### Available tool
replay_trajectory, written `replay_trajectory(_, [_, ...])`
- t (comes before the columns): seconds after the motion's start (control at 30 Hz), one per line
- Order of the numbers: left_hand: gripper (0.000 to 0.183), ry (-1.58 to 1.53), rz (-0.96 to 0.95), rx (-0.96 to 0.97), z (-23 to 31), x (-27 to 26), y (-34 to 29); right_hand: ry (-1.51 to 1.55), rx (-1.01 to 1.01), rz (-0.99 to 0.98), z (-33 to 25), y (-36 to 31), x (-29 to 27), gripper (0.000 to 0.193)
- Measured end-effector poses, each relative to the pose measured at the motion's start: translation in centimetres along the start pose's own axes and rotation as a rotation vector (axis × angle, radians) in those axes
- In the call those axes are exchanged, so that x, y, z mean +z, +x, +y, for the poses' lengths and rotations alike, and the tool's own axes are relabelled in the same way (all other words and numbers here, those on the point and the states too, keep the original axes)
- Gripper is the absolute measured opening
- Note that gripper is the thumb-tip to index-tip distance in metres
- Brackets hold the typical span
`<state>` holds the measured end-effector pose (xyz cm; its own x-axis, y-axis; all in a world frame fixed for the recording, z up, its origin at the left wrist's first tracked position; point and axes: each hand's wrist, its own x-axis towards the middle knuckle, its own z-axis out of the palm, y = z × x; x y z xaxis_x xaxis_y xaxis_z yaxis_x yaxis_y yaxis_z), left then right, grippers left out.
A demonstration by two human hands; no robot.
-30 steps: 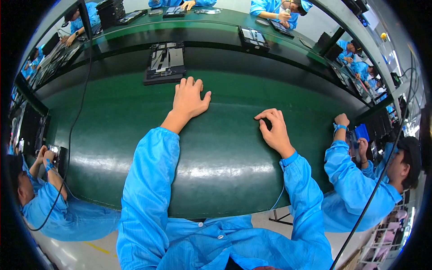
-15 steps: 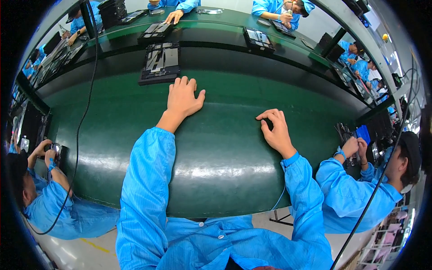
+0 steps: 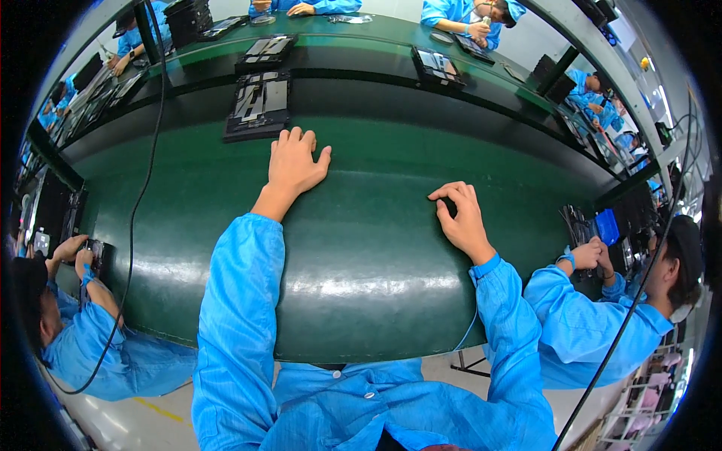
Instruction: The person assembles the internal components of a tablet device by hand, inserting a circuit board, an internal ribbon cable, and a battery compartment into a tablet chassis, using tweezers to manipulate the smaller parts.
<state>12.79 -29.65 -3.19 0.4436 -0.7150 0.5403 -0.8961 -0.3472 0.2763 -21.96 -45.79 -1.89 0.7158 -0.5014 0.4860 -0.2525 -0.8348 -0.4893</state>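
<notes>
My left hand (image 3: 295, 164) lies palm down on the green tabletop (image 3: 361, 233), fingers spread. Its fingertips are at the near edge of a black tray (image 3: 256, 135); whether they touch it, I cannot tell. In that tray sits an opened flat electronic device (image 3: 260, 101) with grey and black inner parts. My right hand (image 3: 460, 219) rests farther right on the table, fingers bent and thumb apart from the forefinger, with nothing in it. A thin blue cord (image 3: 469, 331) runs from my right cuff.
Beyond the tray, a raised dark strip carries two more loaded trays, one left (image 3: 266, 51) and one right (image 3: 438, 68). Co-workers in blue sit across and at both sides; the right one handles things beside a blue box (image 3: 606, 227). Black cables (image 3: 141, 195) hang at left and right.
My left hand has shifted slightly left, and the tray before it too. The two farther trays sit slightly more to the right. A co-worker's hand across has left the far tray. My right hand stays put.
</notes>
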Motion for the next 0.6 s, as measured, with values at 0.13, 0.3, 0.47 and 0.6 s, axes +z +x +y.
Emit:
replay_trajectory(0.13, [0.032,0.011,-0.003,-0.015,-0.16,-0.08,-0.07,-0.008,-0.005,-0.003,0.35,-0.06,-0.21,0.017])
replay_trajectory(0.3, [0.032,0.026,-0.003,-0.013,-0.8,-0.23,-0.16,0.004,0.003,-0.005,0.5,-0.17,-0.16,0.017])
replay_trajectory(0.47, [0.033,0.062,0.096,0.021,-0.5,0.26,-0.65,-0.008,0.001,0.007,0.72,-0.11,-0.34,0.017])
replay_trajectory(0.6, [0.034,0.053,0.092,0.001,-0.59,0.27,-0.71,0.0,0.013,-0.001,0.62,-0.23,-0.43,0.016])
